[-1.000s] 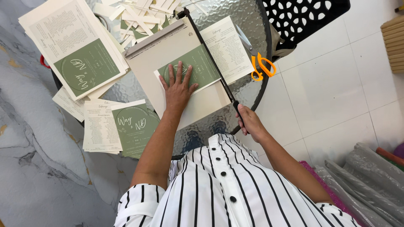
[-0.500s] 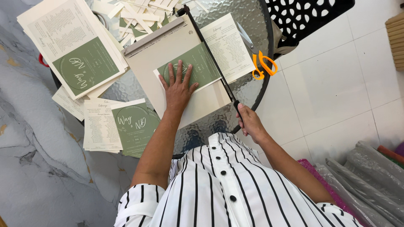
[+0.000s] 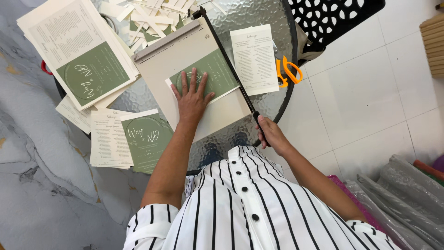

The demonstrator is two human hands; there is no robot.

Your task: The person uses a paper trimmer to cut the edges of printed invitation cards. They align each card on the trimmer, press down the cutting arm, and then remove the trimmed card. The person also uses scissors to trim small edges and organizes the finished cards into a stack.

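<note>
- Here, the left hand lies flat, fingers spread, on the green card on the paper cutter.
- Right hand is clamped round the cutter's black blade handle.

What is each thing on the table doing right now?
left hand: flat, pressing the green card
right hand: gripping the cutter handle
green card: flat on the cutter board, under the blade arm
blade arm: lowered along the board's edge
white sheet: lying flat beside the cutter
orange scissors: lying unused at the table's edge
paper scraps: piled loose
</note>
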